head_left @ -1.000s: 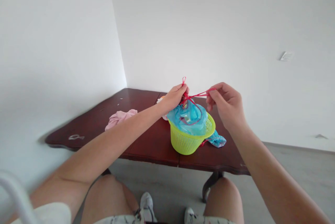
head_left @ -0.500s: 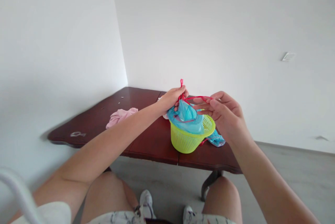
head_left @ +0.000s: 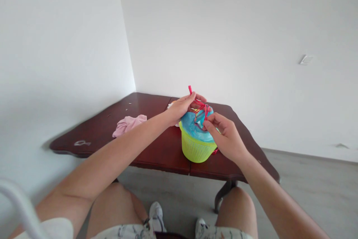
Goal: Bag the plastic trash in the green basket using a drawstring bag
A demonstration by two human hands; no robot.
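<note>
A lime-green plastic basket [head_left: 195, 148] stands on the dark wooden table [head_left: 156, 149], lined with a blue plastic bag [head_left: 192, 127] that has a red drawstring [head_left: 200, 106]. My left hand [head_left: 183, 105] is closed, pinching one end of the red drawstring just above the bag. My right hand [head_left: 225, 136] is closed too, pinching the drawstring loop over the bag's mouth and covering the basket's right rim. The two hands sit close together above the basket.
A crumpled pink cloth [head_left: 129, 124] lies on the table to the left of the basket. White walls meet in a corner behind the table. My bare knees and shoes [head_left: 156, 214] are below the table's near edge, over a grey floor.
My right hand has come in from the right and down to the bag's mouth, and the stretched drawstring has gone slack into a small loop. The left hand has barely moved.
</note>
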